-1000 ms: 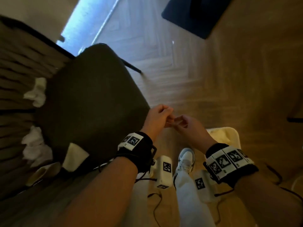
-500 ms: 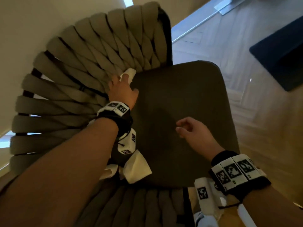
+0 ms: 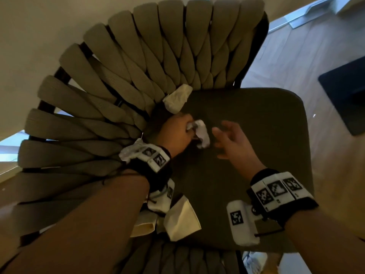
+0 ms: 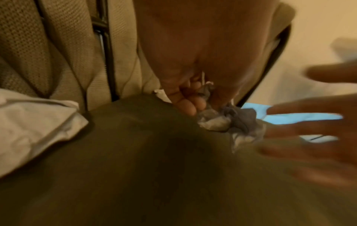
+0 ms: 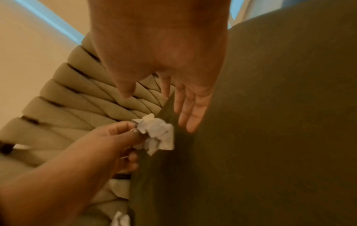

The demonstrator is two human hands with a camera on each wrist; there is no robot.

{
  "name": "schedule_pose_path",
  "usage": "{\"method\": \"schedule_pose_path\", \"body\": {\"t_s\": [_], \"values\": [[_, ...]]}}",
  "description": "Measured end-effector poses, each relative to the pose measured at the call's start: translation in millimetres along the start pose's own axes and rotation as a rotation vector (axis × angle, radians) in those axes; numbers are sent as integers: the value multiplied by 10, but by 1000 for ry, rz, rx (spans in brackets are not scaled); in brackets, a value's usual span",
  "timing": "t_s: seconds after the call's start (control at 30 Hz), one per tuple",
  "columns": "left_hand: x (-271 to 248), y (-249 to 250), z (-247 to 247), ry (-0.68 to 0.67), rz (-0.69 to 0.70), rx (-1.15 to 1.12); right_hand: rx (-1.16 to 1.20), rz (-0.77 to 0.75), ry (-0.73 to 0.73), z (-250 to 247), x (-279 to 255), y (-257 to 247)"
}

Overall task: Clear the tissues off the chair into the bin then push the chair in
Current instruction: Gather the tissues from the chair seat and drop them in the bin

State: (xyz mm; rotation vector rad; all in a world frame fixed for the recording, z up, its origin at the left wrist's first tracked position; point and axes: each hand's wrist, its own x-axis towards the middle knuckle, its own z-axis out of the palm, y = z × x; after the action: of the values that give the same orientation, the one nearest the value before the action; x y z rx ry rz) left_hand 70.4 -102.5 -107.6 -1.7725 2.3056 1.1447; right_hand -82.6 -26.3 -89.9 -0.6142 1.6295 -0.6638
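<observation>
The crumpled tissue (image 3: 200,135) had come away from the seam of the chair (image 3: 246,155) since half a second before, when it was still tucked where the dark seat met the woven backrest (image 3: 138,62) under the left hand's fingers; it was now held up above the seat cushion, its loose end sticking out toward the right hand. The left hand (image 3: 175,131) pinched it between thumb and curled fingers (image 5: 123,131), as the right wrist view showed plainly. The right hand (image 3: 231,141), which had earlier hovered lower over the middle of the seat with fingers loosely bent, had moved up and now sat just beside the tissue with its fingers spread and straight, holding nothing; whether its fingertips touched the tissue could not be told. A second crumpled tissue (image 3: 177,99) lay against the base of the backrest just beyond the left hand, and in the earlier picture no separate tissue showed there. A folded cream tissue (image 3: 181,220) lay at the near left edge of the seat, beneath the left forearm, much where it had been, with another white wad (image 3: 130,151) just behind the left wrist band
</observation>
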Motion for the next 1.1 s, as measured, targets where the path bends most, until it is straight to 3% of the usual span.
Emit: {"method": "schedule_pose_path", "body": {"t_s": [0.1, 0.23, 0.27, 0.37, 0.43, 0.5, 0.6, 0.73, 0.87, 0.93, 1.0, 1.1], "values": [[-295, 223, 116, -57, 61, -194, 72, 81, -60, 165, 151, -95], [-263, 133, -13, -168, -54, -536, 170, 133, -27, 132, 244, -108], [-168, 47, -70, -138, -107, -561, 180, 130, 8, 83, 261, -85], [286, -221, -209, 110, -138, -199, 156, 108, 58, -35, 266, 10], [574, -344, -185, 100, -150, 115, 117, 103, 69, -74, 264, 87], [746, -418, -106, 99, -143, 240, 85, 105, 68, -99, 258, 141], [809, -457, -75, 215, -121, 299, 42, 106, 34, -122, 242, 179], [674, -390, -141, 87, -44, 220, -61, 55, 25, -117, 206, 140], [236, -32, -183, -346, 130, 24, 59, 38, -40, -20, 171, 13], [40, 89, -206, -470, 212, -20, 112, 53, -139, 46, 157, -39], [-66, 86, -293, -436, 231, -95, 91, 63, -220, 129, 107, -117], [-144, -75, -505, -284, 167, -77, -6, 64, -180, 225, 52, -136]]}}
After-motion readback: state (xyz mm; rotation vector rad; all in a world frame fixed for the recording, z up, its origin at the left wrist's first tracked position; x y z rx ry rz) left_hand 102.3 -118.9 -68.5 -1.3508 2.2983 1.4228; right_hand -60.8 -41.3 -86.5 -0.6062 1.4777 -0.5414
